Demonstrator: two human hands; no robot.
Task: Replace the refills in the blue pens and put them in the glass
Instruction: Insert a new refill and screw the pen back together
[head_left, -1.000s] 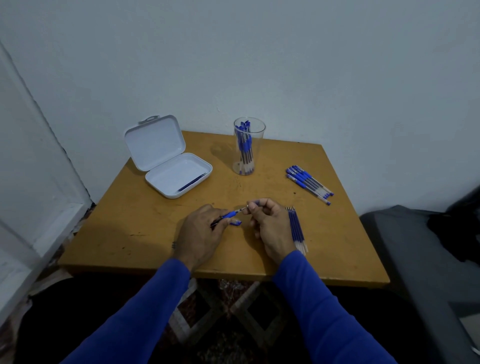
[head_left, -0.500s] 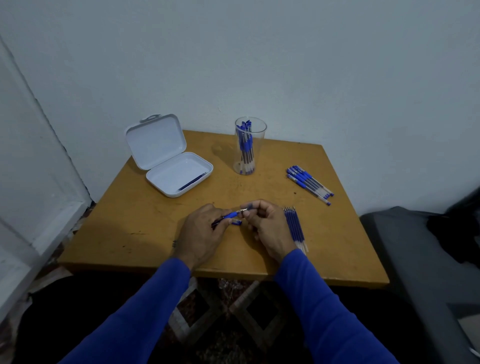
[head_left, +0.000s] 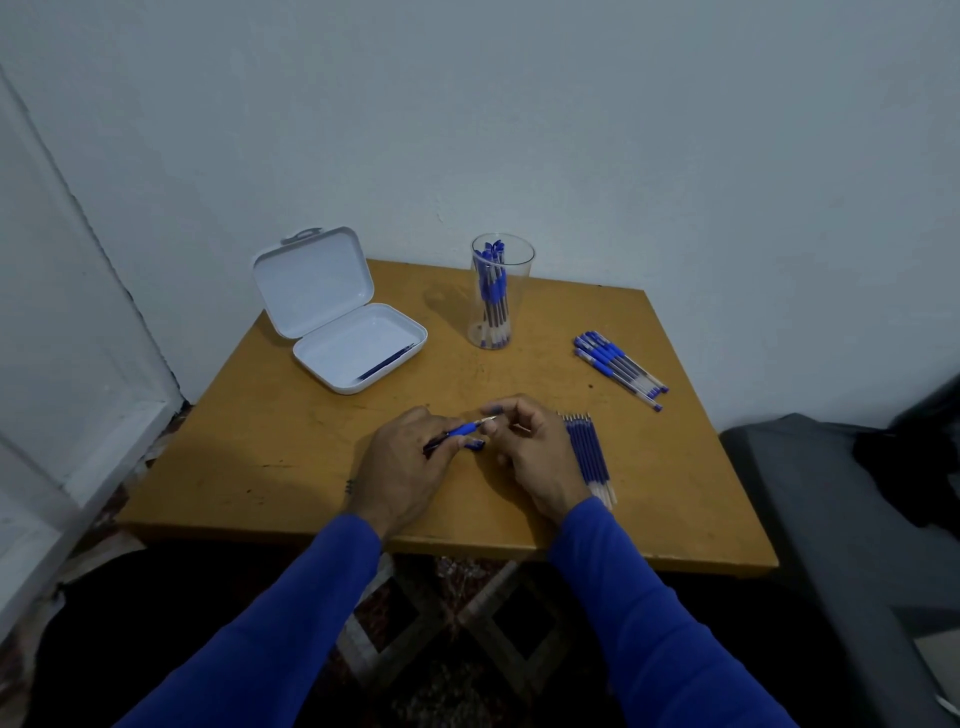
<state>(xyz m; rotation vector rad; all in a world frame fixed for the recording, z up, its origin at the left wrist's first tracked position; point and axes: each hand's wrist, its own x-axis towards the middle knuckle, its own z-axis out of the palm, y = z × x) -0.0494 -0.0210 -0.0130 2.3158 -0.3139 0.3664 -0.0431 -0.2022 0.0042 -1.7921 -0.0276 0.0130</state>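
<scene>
My left hand (head_left: 402, 467) grips a blue pen (head_left: 460, 431) near the front middle of the table, its tip pointing right. My right hand (head_left: 530, 452) pinches the pen's tip end with curled fingers. A small blue pen part (head_left: 475, 444) lies on the table under the two hands. A row of blue refills (head_left: 587, 452) lies just right of my right hand. A clear glass (head_left: 501, 291) at the back holds several blue pens. Several more blue pens (head_left: 618, 369) lie at the back right.
An open white case (head_left: 358, 338) sits at the back left with one refill (head_left: 387, 361) inside. The orange table (head_left: 291, 415) stands against a white wall. A dark grey seat (head_left: 841, 519) lies to the right.
Both hands stayed in place; my right hand's fingers shifted slightly closer along the pen's tip. Nothing else on the table moved.
</scene>
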